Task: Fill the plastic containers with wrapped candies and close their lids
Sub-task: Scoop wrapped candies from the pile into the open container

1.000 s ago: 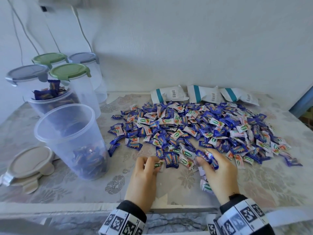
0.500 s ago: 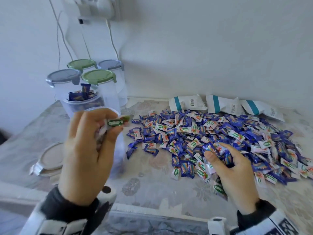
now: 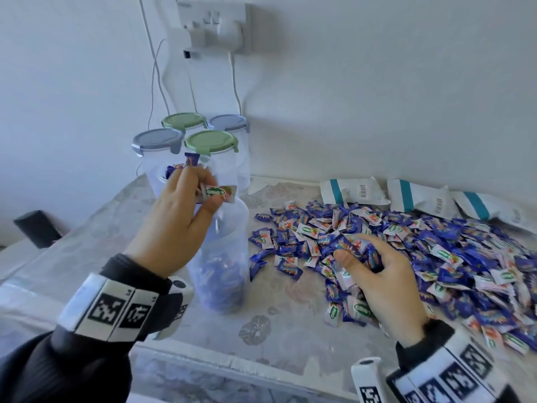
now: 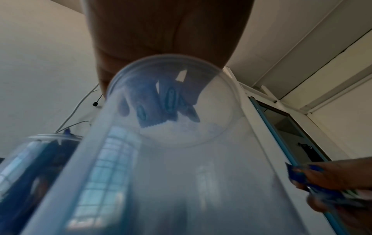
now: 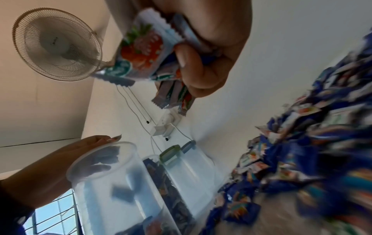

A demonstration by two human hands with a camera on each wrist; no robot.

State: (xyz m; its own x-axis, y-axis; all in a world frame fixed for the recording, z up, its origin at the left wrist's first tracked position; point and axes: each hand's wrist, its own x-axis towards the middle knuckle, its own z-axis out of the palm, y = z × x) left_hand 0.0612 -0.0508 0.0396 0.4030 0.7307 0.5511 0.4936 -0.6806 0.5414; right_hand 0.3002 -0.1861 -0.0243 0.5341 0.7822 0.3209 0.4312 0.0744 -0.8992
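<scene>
My left hand hovers over the mouth of an open clear plastic container and pinches wrapped candies, a white and green one sticking out. The container holds a layer of blue candies at its bottom. In the right wrist view blurred candies are falling inside the container. My right hand rests on the near edge of the big candy pile with its fingers curled round several candies.
Several lidded containers stand at the back by the wall, with an open, candy-filled one behind my left hand. White and teal bags lie behind the pile. Cables hang from a wall socket. The table's front edge is near.
My left hand lifted candies from the pile and moved up and left to above the open container. My right hand stayed at the pile, closing on more candies.
</scene>
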